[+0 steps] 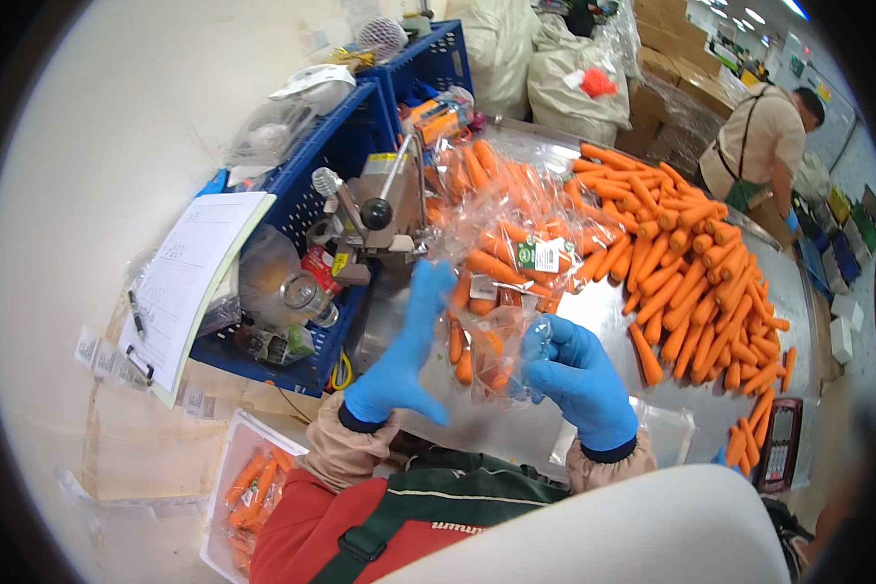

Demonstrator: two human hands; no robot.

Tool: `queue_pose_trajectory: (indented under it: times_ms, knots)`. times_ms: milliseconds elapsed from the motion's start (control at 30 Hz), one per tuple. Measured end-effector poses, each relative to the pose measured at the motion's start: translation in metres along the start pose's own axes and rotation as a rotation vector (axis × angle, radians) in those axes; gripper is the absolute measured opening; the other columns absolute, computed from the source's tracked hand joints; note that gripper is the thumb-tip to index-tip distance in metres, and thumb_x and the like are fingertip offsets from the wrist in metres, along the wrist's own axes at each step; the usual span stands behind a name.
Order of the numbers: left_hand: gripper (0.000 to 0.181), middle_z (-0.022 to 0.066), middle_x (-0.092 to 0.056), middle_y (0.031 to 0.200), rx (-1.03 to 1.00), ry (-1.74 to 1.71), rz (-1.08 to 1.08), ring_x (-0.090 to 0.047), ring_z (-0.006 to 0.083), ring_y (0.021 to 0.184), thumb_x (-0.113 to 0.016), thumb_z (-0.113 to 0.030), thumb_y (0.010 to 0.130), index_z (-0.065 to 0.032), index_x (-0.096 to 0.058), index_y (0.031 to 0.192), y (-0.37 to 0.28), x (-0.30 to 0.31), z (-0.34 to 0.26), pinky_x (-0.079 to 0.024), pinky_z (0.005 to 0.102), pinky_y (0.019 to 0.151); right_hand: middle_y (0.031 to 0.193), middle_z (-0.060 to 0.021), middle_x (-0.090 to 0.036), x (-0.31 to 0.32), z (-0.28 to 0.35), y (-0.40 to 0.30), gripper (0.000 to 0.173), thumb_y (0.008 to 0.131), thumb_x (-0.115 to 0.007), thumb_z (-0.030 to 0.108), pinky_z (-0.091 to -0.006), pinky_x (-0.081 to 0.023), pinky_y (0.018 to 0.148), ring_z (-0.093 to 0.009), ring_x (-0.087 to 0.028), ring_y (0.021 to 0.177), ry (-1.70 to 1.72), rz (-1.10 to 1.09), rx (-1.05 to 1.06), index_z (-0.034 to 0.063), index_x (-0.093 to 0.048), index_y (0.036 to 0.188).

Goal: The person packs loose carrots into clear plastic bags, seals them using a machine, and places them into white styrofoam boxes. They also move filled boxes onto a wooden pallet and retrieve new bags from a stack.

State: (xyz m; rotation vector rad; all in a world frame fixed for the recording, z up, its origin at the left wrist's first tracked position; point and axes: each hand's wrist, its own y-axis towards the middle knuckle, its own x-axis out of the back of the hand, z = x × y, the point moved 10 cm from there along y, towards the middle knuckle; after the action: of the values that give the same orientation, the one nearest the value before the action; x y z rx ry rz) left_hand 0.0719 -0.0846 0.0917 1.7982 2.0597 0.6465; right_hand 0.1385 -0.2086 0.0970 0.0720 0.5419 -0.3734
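My right hand, in a blue glove, pinches the gathered end of a clear plastic bag near the front of the metal table. Orange pieces show through that bag. My left hand, gloved too, is held with its fingers apart to the left of the bag and holds nothing visible. Just beyond it stands a bag-neck sealing device with a black ball-tipped lever. Clear bags of carrots, one bearing a green and white label, lie beyond my hands. A large heap of loose carrots covers the table's right side.
Blue plastic crates with a glass jar and a clipboard stand at the left. A white box of bagged carrots is at lower left. A scale's keypad lies at the right edge. A person bends beyond the table.
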Motion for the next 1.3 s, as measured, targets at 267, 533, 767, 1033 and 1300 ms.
queue_pose_trajectory:
  times_ms: [267, 533, 767, 1033, 1300]
  knots:
    - [0.048, 0.0104, -0.062, 0.118, 0.579, -0.262, -0.087, -0.058, 0.0152, 0.107, -0.068, -0.014, 0.090, -0.0022, -0.051, 0.132, -0.030, -0.019, 0.098, -0.047, 0.0289, 0.093, 0.095, -0.0073, -0.067, 0.067, 0.010, 0.024, 0.052, 0.086, -0.069, 0.005, -0.0271, -0.054, 0.074, -0.015, -0.066, 0.079, -0.549, -0.363, 0.130, 0.0041, -0.047, 0.133]
    - [0.022, 0.0028, -0.063, 0.097, 0.366, 0.095, -0.293, -0.059, 0.0121, 0.087, -0.070, -0.015, 0.089, -0.0055, -0.061, 0.107, -0.015, -0.032, 0.087, -0.049, 0.0273, 0.082, 0.135, -0.0143, -0.049, 0.057, -0.158, 0.053, 0.077, 0.080, -0.077, 0.020, -0.0387, -0.040, 0.104, -0.029, -0.048, 0.124, -0.921, 0.058, 0.183, 0.0059, -0.036, 0.143]
    - [0.027, 0.0062, -0.066, 0.097, 0.698, -0.285, -0.115, -0.059, 0.0116, 0.086, -0.067, -0.025, 0.092, -0.0049, -0.062, 0.109, -0.032, -0.025, 0.093, -0.049, 0.0272, 0.079, 0.127, -0.0156, -0.054, 0.148, -0.251, 0.075, 0.052, 0.087, -0.069, 0.022, -0.0388, -0.043, 0.100, -0.029, -0.053, 0.116, -0.914, 0.010, -0.029, 0.0035, -0.049, 0.132]
    - [0.029, 0.0053, -0.064, 0.094, 0.632, -0.461, -0.310, -0.062, 0.0122, 0.088, -0.063, -0.024, 0.095, -0.0076, -0.062, 0.119, -0.038, -0.015, 0.129, -0.050, 0.0255, 0.081, 0.112, -0.0123, -0.064, 0.092, -0.197, 0.053, 0.037, 0.091, -0.065, 0.024, -0.0353, -0.049, 0.088, -0.022, -0.062, 0.100, -0.714, -0.046, -0.096, 0.0042, -0.059, 0.122]
    - [0.041, 0.0070, -0.060, 0.110, 0.645, -0.484, -0.294, -0.060, 0.0180, 0.106, -0.062, -0.017, 0.095, -0.0052, -0.051, 0.132, -0.039, -0.006, 0.145, -0.048, 0.0298, 0.093, 0.099, -0.0077, -0.069, 0.119, -0.212, 0.042, 0.035, 0.091, -0.066, 0.025, -0.0301, -0.051, 0.078, -0.016, -0.064, 0.086, -0.620, -0.338, -0.164, 0.0020, -0.063, 0.117]
